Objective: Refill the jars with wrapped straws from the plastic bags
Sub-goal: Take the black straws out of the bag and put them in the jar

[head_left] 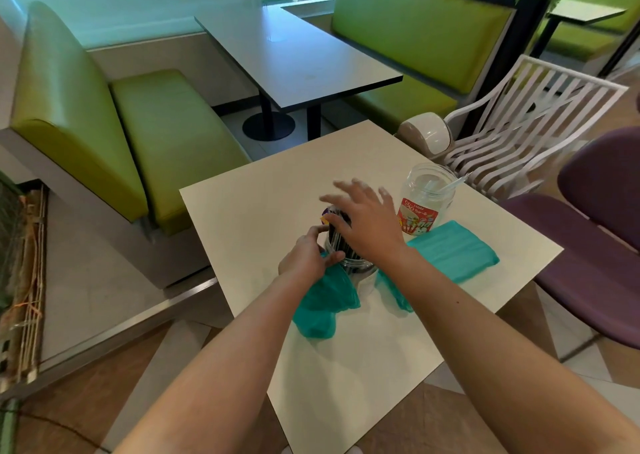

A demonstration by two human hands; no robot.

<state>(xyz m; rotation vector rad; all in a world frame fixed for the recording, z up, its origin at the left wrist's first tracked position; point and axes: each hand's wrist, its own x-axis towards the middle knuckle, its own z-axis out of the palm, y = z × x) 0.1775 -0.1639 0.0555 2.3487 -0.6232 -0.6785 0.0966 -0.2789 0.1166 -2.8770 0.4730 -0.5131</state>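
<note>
Cafe seating area, lime-green booth bench [104, 135] along the left and a cream square counter [263, 204] up close. On the counter, going left to right: a crumpled teal plastic bag [320, 310] lies under the left hand [306, 258], which is curled around the near side of a clear jar [348, 251] packed with dark wrapped straws [341, 235], thumb and fingers gripping the jar wall. Right hand [367, 218] floats just above the jar mouth, fingers spread and loose, holding nothing. Next over, a second teal plastic bag [453, 254] lies flat, looks like it's full. Behind that sits another clear jar [427, 199] with a red label, upright, lid off, with a few white wrapped straws [448, 187] poking out. White slatted chair [512, 121] and a purple chair [588, 239] are off to the right.
</note>
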